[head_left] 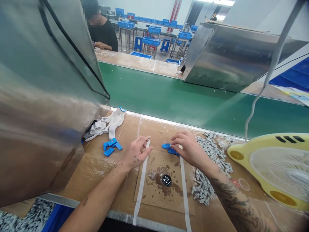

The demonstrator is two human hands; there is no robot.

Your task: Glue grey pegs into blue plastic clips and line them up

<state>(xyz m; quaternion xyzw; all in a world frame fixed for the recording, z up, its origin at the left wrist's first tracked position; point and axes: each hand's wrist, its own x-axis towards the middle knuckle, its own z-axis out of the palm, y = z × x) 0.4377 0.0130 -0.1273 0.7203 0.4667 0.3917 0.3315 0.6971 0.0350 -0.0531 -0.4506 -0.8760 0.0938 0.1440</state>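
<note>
My right hand (189, 147) pinches a small blue plastic part (169, 149) just above the cardboard-covered bench (101, 164). My left hand (136, 152) hovers to its left with fingers curled loosely and nothing visible in them. A few more blue plastic parts (111, 146) lie to the left of that hand. A heap of small grey parts (212, 154) spreads under and beside my right forearm. A round black and silver fitting (166, 180) sits in a stained patch of cardboard below both hands.
White work gloves (109, 124) lie by a large steel hood (43, 93) at left. A green conveyor belt (183, 96) runs behind the bench. A yellow fan (275, 167) lies at right. Another person sits at the far side, beyond blue bins (151, 40).
</note>
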